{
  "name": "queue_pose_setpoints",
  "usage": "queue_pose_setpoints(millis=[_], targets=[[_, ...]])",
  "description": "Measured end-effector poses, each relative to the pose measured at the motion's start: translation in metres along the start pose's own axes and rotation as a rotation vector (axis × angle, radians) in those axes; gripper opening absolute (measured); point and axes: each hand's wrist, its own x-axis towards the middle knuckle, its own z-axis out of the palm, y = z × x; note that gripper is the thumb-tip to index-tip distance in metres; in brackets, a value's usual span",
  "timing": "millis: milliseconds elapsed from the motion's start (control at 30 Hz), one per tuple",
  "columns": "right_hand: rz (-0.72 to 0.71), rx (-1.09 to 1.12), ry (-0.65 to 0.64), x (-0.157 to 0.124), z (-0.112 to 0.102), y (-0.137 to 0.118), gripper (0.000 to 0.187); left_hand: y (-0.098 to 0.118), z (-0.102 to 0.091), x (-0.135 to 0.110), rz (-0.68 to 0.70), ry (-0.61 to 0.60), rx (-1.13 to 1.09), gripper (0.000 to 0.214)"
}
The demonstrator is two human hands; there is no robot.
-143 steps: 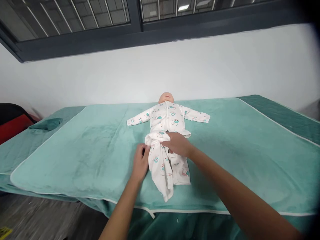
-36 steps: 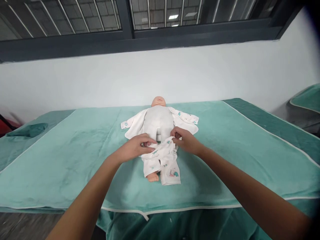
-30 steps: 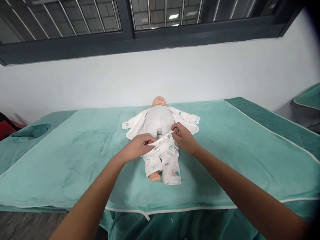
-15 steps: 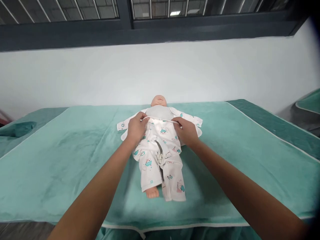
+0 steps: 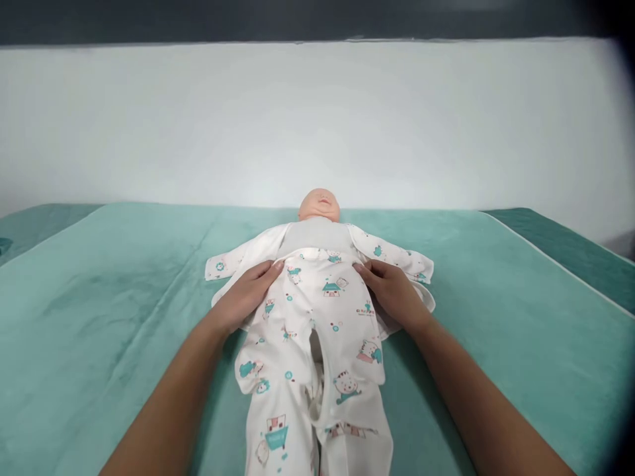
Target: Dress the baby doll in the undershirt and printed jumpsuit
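A baby doll (image 5: 320, 205) lies on its back on a teal towel (image 5: 109, 291), head toward the wall. It wears white printed trousers (image 5: 317, 330) drawn up to the chest, over a grey body. An unfastened white printed top (image 5: 238, 258) is spread under it, sleeves out to both sides. My left hand (image 5: 245, 295) lies flat on the left side of the trousers at the waist, fingers stretched out. My right hand (image 5: 394, 294) rests the same way on the right side of the waist.
The towel covers a table with a darker teal cover (image 5: 570, 251) showing at the right. A white wall (image 5: 317, 119) rises right behind the table. The towel stretches wide on both sides of the doll.
The trousers went from bunched at the doll's hips to pulled up over the belly. My hands slid from the waistband's top to its sides, and the view moved closer and lower.
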Motion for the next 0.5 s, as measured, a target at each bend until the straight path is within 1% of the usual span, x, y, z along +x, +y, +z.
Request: queue_pose_setpoints(millis=[67, 200, 267, 433, 500], targets=[[0.034, 0.039, -0.086, -0.001, -0.005, 0.001, 0.046, 0.0, -0.004, -0.004, -0.063, -0.085, -0.082, 0.042], [0.032, 0.128, -0.224, -0.005, -0.014, 0.003, 0.041, -0.005, -0.005, -0.009, -0.11, -0.165, -0.286, 0.046], [0.016, 0.167, -0.264, -0.007, -0.017, 0.004, 0.035, -0.008, -0.006, -0.009, -0.12, -0.189, -0.368, 0.045], [-0.075, 0.227, -0.343, -0.013, -0.02, 0.004, 0.02, -0.013, -0.009, -0.006, -0.107, -0.239, -0.516, 0.032], [-0.079, 0.259, -0.371, -0.015, -0.021, 0.002, 0.017, -0.015, -0.01, -0.006, -0.115, -0.264, -0.558, 0.028]])
